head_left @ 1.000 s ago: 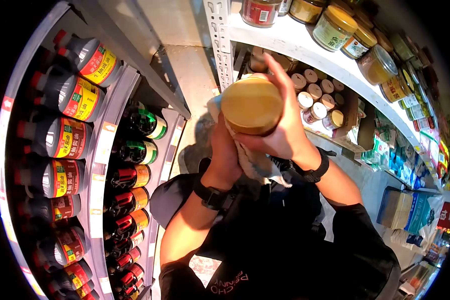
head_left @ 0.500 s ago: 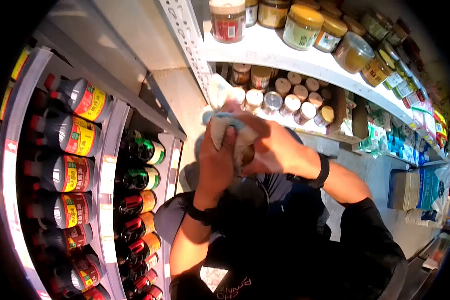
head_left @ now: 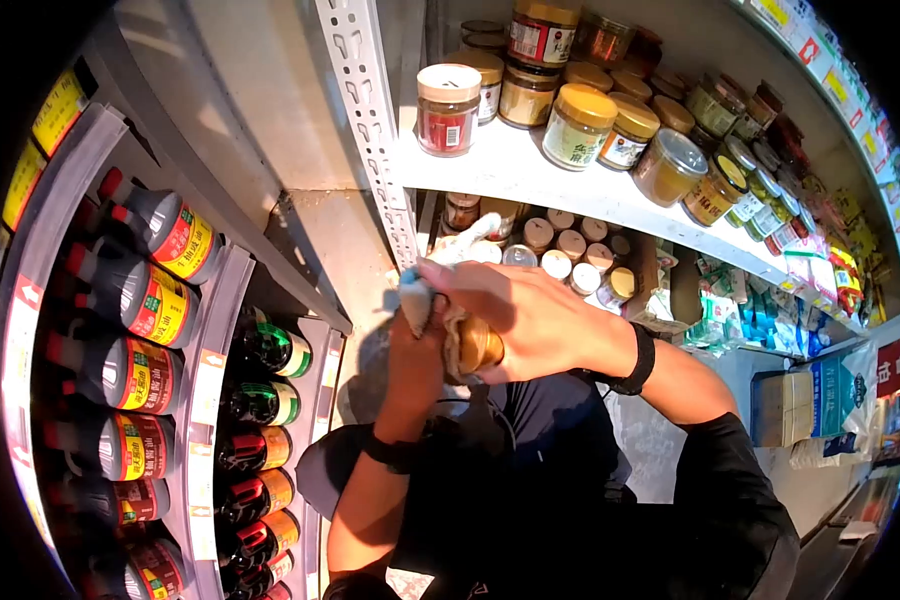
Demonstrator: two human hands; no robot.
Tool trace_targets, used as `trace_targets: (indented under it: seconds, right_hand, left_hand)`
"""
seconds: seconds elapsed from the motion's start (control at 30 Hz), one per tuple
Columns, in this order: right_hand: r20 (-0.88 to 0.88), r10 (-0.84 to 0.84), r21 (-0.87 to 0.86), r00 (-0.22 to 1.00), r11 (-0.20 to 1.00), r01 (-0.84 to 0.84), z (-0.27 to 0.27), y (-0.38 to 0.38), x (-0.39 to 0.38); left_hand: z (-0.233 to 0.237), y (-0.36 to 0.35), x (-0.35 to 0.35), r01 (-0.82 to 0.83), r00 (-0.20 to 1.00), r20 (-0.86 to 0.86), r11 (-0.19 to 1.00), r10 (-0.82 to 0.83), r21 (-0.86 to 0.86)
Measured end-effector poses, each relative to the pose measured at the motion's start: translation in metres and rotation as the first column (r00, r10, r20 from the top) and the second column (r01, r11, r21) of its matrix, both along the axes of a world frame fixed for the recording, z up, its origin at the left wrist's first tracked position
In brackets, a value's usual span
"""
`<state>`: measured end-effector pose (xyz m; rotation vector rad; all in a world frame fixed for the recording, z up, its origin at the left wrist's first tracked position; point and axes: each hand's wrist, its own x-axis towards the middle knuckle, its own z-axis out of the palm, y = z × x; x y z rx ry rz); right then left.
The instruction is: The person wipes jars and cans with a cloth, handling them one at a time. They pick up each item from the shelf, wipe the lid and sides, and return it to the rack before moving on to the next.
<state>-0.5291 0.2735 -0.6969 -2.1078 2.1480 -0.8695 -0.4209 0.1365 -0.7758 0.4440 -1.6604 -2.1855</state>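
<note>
Both hands are together in the middle of the head view, around a small jar (head_left: pixel 482 345) whose golden lid faces me. A whitish, light-blue cloth (head_left: pixel 417 302) is bunched between the hands and against the jar, with one end sticking out towards the shelf. My left hand (head_left: pixel 413 355) is closed on the cloth at the jar's left side. My right hand (head_left: pixel 525 305) curls over the jar from the right, its fingers partly hidden by the cloth. The jar's label is out of sight.
Ahead, a white shelf (head_left: pixel 530 180) carries many lidded jars (head_left: pixel 578 125), with more jars (head_left: pixel 570 245) on the level below. A perforated metal post (head_left: pixel 365 110) stands beside it. Dark sauce bottles (head_left: pixel 150 375) fill the left rack. Bagged goods (head_left: pixel 730 305) and boxes (head_left: pixel 782 405) are at right.
My hands have turned the jar so that its golden lid now shows, and the cloth has shifted around it. The view has tilted up, showing more of the upper shelf.
</note>
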Motion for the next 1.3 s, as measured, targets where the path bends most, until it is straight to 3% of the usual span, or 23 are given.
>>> trace_targets:
  seconds: [0.07,0.13,0.17,0.2,0.23,0.27,0.4,0.43,0.57,0.63,0.73,1.07,1.13,1.3]
  right_hand:
    - [0.109,0.030,-0.016,0.994,0.999,-0.028,0.011,0.003,-0.004]
    - [0.083,-0.029,-0.182,0.996,0.982,0.044,0.015,0.000,-0.011]
    - [-0.012,-0.084,-0.244,0.996,0.967,0.079,0.025,0.000,-0.018]
    - [0.033,-0.228,-0.185,0.973,0.955,0.230,0.037,0.002,-0.022]
    - [0.273,-0.265,-0.164,0.925,0.934,0.316,0.040,-0.001,-0.032]
    - [0.151,-0.285,-0.305,0.947,0.898,0.319,0.047,-0.006,-0.046]
    - [0.218,-0.334,-0.400,0.917,0.826,0.396,0.060,-0.015,-0.094]
    - [0.191,-0.380,-0.403,0.905,0.810,0.425,0.064,-0.016,-0.100]
    - [0.181,-0.453,-0.460,0.873,0.746,0.482,0.054,-0.028,-0.128]
    - [0.131,-0.480,-0.474,0.867,0.738,0.480,0.049,-0.033,-0.130]
    - [0.085,-0.510,-0.502,0.856,0.720,0.479,0.039,-0.040,-0.132]
    - [0.028,-0.545,-0.551,0.838,0.691,0.468,0.015,-0.046,-0.144]
    - [0.024,-0.557,-0.550,0.830,0.686,0.476,0.013,-0.044,-0.145]
    - [-0.054,-0.576,-0.500,0.816,0.722,0.477,0.019,-0.043,-0.142]
  left_hand:
    - [0.006,-0.003,-0.006,-0.081,0.992,-0.102,0.997,0.079,-0.017]
    - [0.007,-0.010,-0.010,-0.238,0.963,-0.104,0.965,0.249,0.109]
    - [0.004,-0.011,-0.009,-0.255,0.955,-0.095,0.939,0.283,0.229]
    - [-0.001,-0.014,-0.007,-0.260,0.953,-0.097,0.937,0.288,0.235]
    - [-0.007,-0.017,-0.005,-0.216,0.967,-0.079,0.944,0.242,0.249]
    - [-0.008,-0.020,-0.005,-0.171,0.979,-0.066,0.951,0.194,0.258]
    - [0.007,-0.011,-0.007,-0.318,0.947,0.043,0.909,0.319,0.268]
    - [0.006,-0.013,-0.005,-0.260,0.963,0.004,0.926,0.269,0.276]
    - [0.008,-0.014,-0.004,-0.277,0.961,0.054,0.925,0.273,0.260]
    - [0.000,-0.018,-0.009,-0.269,0.960,-0.037,0.950,0.278,0.159]
    - [0.000,-0.016,-0.007,-0.220,0.969,-0.071,0.956,0.237,0.194]
    - [-0.001,-0.018,-0.003,-0.206,0.978,0.016,0.962,0.206,0.178]
    - [0.006,-0.015,-0.003,-0.242,0.970,0.021,0.940,0.244,0.240]
    - [-0.001,-0.014,-0.007,-0.274,0.961,0.020,0.943,0.275,0.189]
